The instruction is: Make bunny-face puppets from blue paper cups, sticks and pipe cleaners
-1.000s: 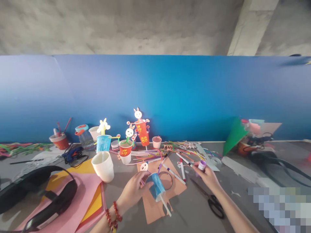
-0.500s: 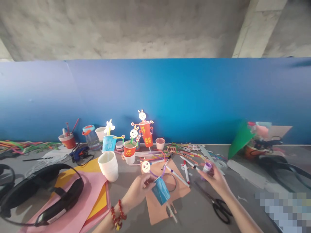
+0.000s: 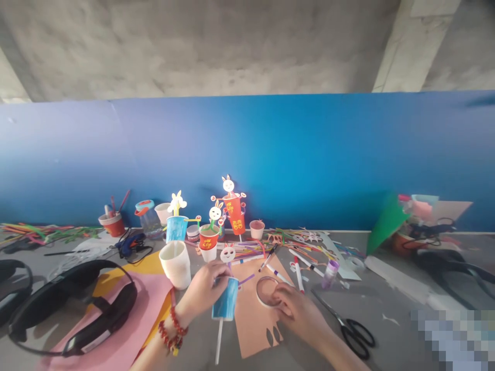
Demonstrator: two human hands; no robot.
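My left hand (image 3: pixel 204 291) is closed around a blue paper cup (image 3: pixel 225 305), held upright over the table. A white stick (image 3: pixel 219 340) pokes out below the cup, and a paper bunny face (image 3: pixel 228 253) on a purple pipe cleaner rises above it. My right hand (image 3: pixel 296 309) rests low on the orange paper sheet (image 3: pixel 251 330), its fingertips pinching the right edge of a tape ring (image 3: pixel 265 291). A purple glue stick (image 3: pixel 330 273) stands by itself on the table to the right, apart from both hands.
Black scissors (image 3: pixel 353 330) lie right of my right hand. A white paper cup (image 3: pixel 176 264) stands left of the blue cup. A black headset (image 3: pixel 77 309) lies on pink paper (image 3: pixel 127 319). Markers (image 3: pixel 297 273), straws and decorated bunny cups (image 3: pixel 232 211) crowd the back.
My right hand let go of the purple glue stick, now standing on the table, and moved left and down onto the tape ring. My left hand turned the blue cup upright.
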